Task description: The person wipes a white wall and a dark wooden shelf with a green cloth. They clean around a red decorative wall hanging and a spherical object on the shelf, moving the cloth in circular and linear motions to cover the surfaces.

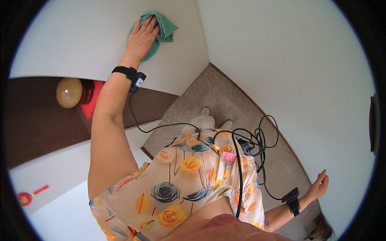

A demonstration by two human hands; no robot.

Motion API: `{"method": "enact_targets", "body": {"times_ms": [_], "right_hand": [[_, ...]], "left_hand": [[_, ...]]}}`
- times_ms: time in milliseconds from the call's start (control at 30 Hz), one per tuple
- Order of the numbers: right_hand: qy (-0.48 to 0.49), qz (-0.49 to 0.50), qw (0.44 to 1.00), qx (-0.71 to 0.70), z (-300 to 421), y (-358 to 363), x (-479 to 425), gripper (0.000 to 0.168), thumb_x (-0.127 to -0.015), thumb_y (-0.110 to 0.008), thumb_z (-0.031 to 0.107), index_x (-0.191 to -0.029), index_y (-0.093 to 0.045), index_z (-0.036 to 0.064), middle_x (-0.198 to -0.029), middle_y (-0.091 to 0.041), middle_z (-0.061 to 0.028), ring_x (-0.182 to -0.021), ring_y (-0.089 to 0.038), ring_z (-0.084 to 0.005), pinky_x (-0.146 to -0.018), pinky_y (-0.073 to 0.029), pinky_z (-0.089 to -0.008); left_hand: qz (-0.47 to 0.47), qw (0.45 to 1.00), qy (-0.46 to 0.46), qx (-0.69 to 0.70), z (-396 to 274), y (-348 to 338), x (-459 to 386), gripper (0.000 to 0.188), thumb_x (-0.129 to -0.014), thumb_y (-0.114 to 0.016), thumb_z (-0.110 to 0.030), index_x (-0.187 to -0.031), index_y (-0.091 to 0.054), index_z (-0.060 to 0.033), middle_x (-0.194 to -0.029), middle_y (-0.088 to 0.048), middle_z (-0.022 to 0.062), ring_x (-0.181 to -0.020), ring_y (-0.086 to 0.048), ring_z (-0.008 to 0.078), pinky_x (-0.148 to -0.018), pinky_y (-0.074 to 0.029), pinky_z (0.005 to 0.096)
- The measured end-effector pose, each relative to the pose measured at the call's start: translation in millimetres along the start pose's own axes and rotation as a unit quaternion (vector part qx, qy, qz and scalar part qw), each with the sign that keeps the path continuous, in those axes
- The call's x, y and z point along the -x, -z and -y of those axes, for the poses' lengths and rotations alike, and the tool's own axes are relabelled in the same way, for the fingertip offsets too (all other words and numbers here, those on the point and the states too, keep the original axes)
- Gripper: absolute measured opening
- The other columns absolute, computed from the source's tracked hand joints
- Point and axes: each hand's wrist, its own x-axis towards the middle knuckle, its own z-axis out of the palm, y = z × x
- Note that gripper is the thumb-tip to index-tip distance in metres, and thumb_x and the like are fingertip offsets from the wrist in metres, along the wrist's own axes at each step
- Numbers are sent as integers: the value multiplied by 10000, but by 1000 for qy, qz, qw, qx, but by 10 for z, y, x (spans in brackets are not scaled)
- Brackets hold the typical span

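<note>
My left hand (pixel 143 37) is spread over a folded green cloth (pixel 166 27) and presses it against a smooth white panel (pixel 90 36). The cloth shows around the fingers and below the palm. On the other side, my right hand (pixel 321 183) hangs low beside a white wall (pixel 289 66), its fingers curled and nothing visible in them. Each wrist wears a black strap with a small device; black cables run from both devices to the waist.
A dark brown recess (pixel 39 120) below the panel holds a round tan object (pixel 69 92) and something red (pixel 92 102). Looped black cables (pixel 262 138) hang at my waist. The brown-grey floor (pixel 193 90) narrows between panel and wall. A red ornament (pixel 25 199) is at lower left.
</note>
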Motion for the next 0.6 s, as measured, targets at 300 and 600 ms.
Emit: {"method": "enact_targets", "body": {"times_ms": [300, 600], "right_hand": [[-55, 49, 997, 30, 51, 160, 568, 325, -923, -607, 233, -692, -536, 15, -622, -468, 15, -621, -408, -68, -570, -341, -217], [-93, 87, 987, 95, 144, 536, 1093, 317, -930, -586, 189, -687, -517, -3, -643, -489, -17, -628, -429, -98, -579, -357, -246]], "left_hand": [[11, 996, -83, -3, -519, -126, -912, 348, -861, -493, -142, -1200, -554, -89, -1413, -400, 133, -1345, -317, 249, -1122, -164, 482], [157, 973, -161, -50, -945, -384, -885, 361, -912, -457, -209, -1237, -550, -81, -1452, -354, 134, -1373, -262, 264, -1124, -120, 502]]}}
